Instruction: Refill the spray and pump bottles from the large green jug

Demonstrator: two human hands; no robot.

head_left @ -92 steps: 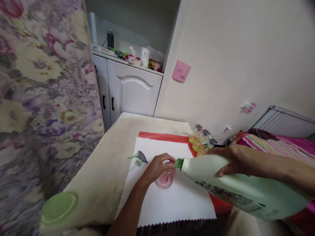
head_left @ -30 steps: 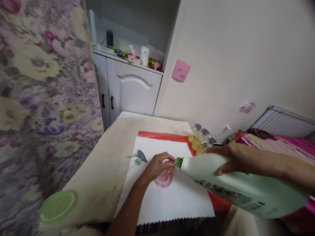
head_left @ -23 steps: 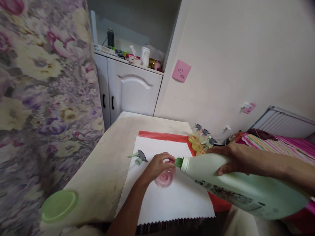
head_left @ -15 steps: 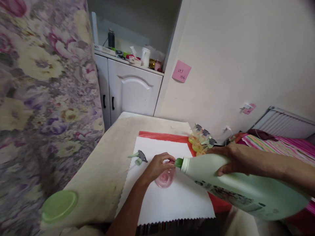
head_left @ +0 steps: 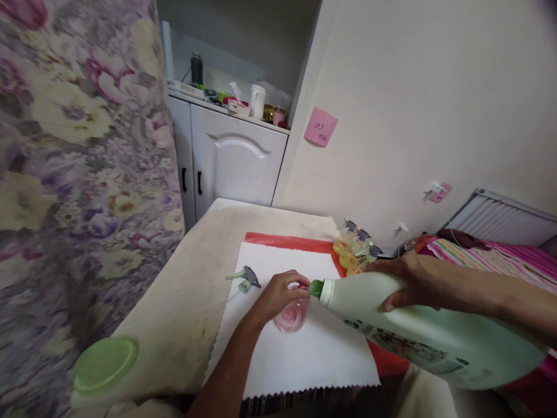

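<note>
My right hand grips the upper body of a large pale green jug, tilted so its green spout sits over the mouth of a small clear pink bottle. My left hand is wrapped round the top of that pink bottle, which stands on a white cloth. A grey and green spray trigger head lies on the cloth just left of my left hand.
The cloth lies over a red sheet on a beige table. Several small yellow spray bottles stand by the wall. A green lid sits at the table's near left corner. Floral curtain left, white cabinet behind, radiator right.
Almost nothing differs: both hands hold the same pose, with the jug's spout staying at the pink bottle's mouth. Only the view shifts slightly.
</note>
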